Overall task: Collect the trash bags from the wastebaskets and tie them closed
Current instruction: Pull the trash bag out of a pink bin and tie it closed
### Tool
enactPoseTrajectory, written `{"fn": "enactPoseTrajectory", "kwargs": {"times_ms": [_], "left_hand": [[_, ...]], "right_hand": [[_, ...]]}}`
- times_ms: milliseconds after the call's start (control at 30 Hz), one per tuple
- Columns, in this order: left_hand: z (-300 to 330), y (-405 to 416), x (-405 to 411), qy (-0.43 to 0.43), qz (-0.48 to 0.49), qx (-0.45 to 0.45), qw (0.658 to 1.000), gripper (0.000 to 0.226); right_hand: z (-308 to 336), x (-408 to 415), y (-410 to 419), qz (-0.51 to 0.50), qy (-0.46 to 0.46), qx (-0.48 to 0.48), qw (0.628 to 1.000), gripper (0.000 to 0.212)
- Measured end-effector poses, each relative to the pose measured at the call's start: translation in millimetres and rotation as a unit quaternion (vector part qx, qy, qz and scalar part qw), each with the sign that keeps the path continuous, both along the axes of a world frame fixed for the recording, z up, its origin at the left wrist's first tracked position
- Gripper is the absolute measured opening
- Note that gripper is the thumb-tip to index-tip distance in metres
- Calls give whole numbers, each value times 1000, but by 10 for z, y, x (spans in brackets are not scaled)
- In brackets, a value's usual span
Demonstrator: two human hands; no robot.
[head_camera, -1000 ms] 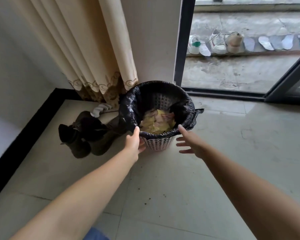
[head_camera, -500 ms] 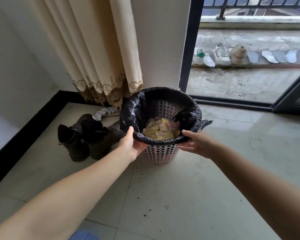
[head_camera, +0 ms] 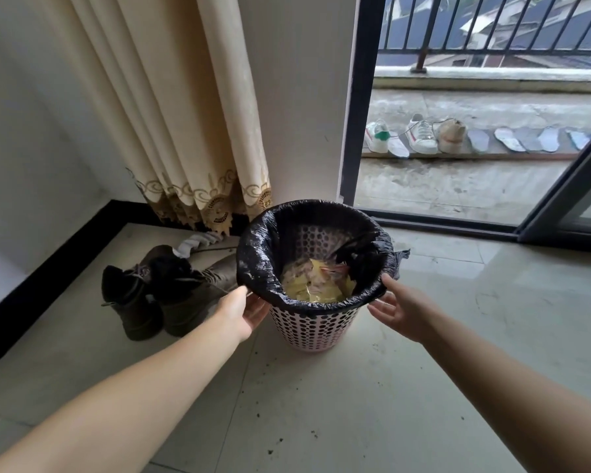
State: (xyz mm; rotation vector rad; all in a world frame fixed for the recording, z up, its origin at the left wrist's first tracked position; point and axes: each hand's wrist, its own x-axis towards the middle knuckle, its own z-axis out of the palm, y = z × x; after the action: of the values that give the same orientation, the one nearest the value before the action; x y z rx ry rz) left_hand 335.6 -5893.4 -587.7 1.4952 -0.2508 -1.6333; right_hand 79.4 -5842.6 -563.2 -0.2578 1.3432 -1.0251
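My left hand [head_camera: 243,310] pinches the crinkled black plastic bag [head_camera: 253,264] at the basket's rim. My right hand [head_camera: 401,307] touches the opposite edge, fingers loosely spread. The round pink perforated basket [head_camera: 313,327] stands on smooth glossy tile [head_camera: 321,404], holding yellow crumpled trash [head_camera: 316,285].

We've got bare forearms, no sleeves or watch; left hand [head_camera: 241,310] and right hand [head_camera: 403,307] ungloved, no rings.

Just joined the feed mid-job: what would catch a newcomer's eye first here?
The pink perforated wastebasket at centre, lined with a black trash bag holding yellowish trash. The left hand and right hand flank its near rim, fingers at the bag's folded edge. Dark boots lie left of it, under the curtain.
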Motion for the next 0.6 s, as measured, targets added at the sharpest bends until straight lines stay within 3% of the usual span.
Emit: {"fn": "enactPoseTrajectory", "kwargs": {"times_ms": [200,400,600], "left_hand": [[14,-31,-9,39,21,13,999,31],[47,-66,-14,2,5,6,1000,30],[97,4,12,63,26,17,998,32]], "right_hand": [[-88,-64,-1,-13,-21,19,1000,3],[-95,-95,30,9,-17,29,999,7],[-116,-83,19,18,-35,46,998,11]]}}
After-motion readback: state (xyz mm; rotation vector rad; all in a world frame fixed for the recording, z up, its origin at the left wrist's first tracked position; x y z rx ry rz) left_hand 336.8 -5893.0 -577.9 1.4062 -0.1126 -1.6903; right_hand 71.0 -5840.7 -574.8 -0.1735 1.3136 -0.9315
